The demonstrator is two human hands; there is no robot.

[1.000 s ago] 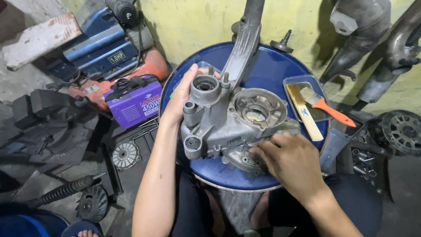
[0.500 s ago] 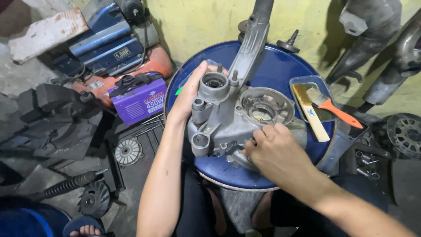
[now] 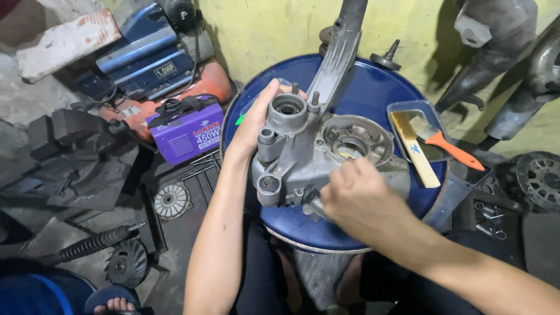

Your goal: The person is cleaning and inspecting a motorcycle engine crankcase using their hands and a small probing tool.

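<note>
Right hand [image 3: 357, 201] sits at about 5 o'clock on the grey cast-metal engine casing [image 3: 326, 154], fingers curled onto its near edge. Left hand [image 3: 256, 119] grips the casing's round boss at 9 o'clock. Casing rests on the round blue drum lid [image 3: 379, 96]; orange-handled paintbrush [image 3: 440, 143] at 3 o'clock.

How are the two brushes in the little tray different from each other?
The orange-handled brush has a bright orange handle; the wooden-handled brush has a plain pale handle. The orange-handled brush has pale, greyish bristles; the wooden-handled brush has yellowish ones. The orange-handled brush's handle sticks out over the right edge of the tray; the wooden-handled brush's handle pokes over its near edge. Both are flat paintbrushes lying down.
</note>
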